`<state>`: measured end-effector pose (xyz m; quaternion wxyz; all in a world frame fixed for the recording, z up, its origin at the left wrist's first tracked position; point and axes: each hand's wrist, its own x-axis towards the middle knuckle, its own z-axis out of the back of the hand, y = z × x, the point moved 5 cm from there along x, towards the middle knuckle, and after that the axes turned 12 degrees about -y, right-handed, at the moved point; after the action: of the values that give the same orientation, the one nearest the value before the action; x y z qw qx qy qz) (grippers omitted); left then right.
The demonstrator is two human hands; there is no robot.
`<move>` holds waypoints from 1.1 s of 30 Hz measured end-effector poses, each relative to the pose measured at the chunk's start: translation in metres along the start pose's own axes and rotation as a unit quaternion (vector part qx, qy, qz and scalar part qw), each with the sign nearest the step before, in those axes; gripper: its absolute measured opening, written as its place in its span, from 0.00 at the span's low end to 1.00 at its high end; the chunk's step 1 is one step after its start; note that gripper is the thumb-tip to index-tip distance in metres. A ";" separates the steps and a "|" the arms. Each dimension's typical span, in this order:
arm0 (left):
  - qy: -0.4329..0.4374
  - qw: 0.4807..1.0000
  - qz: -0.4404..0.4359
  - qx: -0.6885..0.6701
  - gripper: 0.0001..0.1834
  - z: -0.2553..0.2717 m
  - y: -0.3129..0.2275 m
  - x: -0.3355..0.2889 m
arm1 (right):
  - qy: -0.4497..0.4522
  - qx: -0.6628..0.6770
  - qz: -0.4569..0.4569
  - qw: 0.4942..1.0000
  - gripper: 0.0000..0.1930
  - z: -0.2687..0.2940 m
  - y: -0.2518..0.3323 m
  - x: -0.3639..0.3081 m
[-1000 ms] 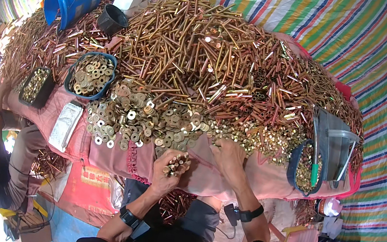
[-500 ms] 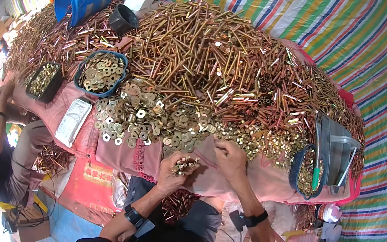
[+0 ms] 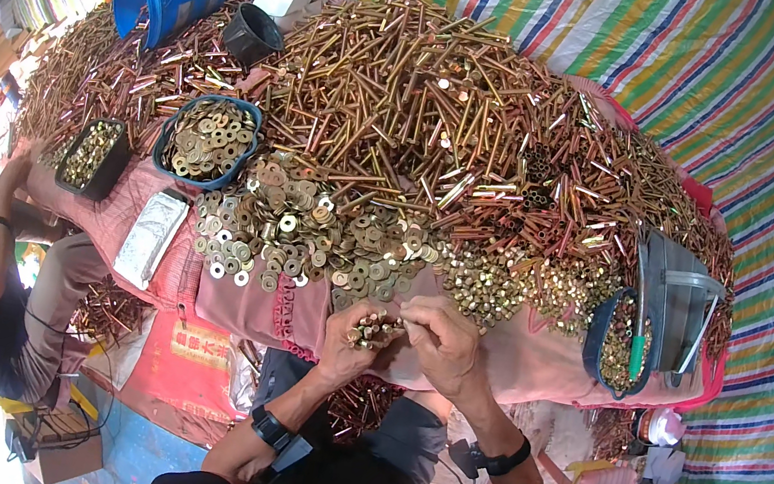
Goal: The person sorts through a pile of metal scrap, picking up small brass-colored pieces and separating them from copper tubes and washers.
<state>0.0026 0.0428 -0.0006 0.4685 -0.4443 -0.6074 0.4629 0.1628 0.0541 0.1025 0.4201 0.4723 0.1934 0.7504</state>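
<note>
Brass-coloured bolts (image 3: 371, 329) stand bunched in the left hand (image 3: 350, 337), whose fingers are curled round them, heads up, just off the near edge of the desk (image 3: 530, 361). The right hand (image 3: 438, 336) sits right beside it, thumb and fingertips pinched at the top of the bundle; whether it grips a single piece I cannot tell. The bundle looks loosely held, so a bolt could slide out through the fingers and drop into the person's lap or onto the floor, where other spilled pieces (image 3: 359, 408) already lie. Just beyond the knuckles lies a spread of flat washers (image 3: 298, 228), and behind it a steep heap of long bolts (image 3: 427, 117); a careless sweep of either wrist might nudge washers off the pink cloth's edge or start the heap sliding. Both hands meet at the desk's near edge, with the bundle between them, touching both.
</note>
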 end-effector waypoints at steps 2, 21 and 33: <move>0.006 1.000 -0.006 -0.011 0.14 0.001 0.000 0.001 | -0.013 0.093 -0.082 0.992 0.07 -0.004 -0.010 -0.004; 0.032 0.999 0.012 -0.010 0.11 -0.001 -0.002 0.005 | -0.009 -0.015 -0.211 0.977 0.10 -0.001 -0.006 -0.007; 0.110 0.994 -0.001 -0.018 0.13 0.003 -0.004 0.011 | 0.024 0.020 -0.048 0.998 0.12 -0.007 0.000 -0.009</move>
<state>-0.0030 0.0522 0.0046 0.5250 -0.5003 -0.5604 0.3999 0.1589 0.0474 0.0941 0.4413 0.4529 0.2408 0.7363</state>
